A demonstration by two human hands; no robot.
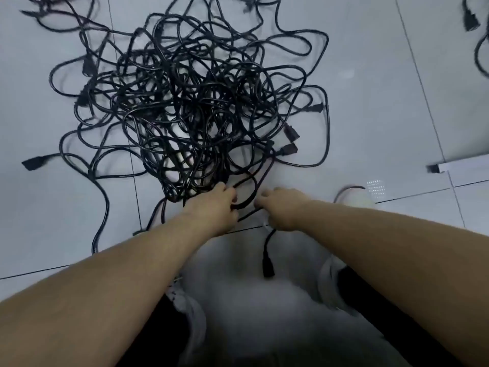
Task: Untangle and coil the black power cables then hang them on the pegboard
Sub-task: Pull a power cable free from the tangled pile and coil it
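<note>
A big tangle of black power cables (190, 102) lies on the pale tiled floor (370, 88), with plugs sticking out at its edges. At the pile's near edge my left hand (211, 207) grips a loop of black cable (248, 197). My right hand (280, 207) holds the same cable a little to the right; its end hangs below the hand and finishes in a black plug (268, 266). The pegboard is not in view.
Another black cable with a plug (472, 21) lies at the top right. A white bar (460, 164) lies on the floor at the right edge. My white shoe (354, 198) is just right of my right hand, and my knees fill the bottom.
</note>
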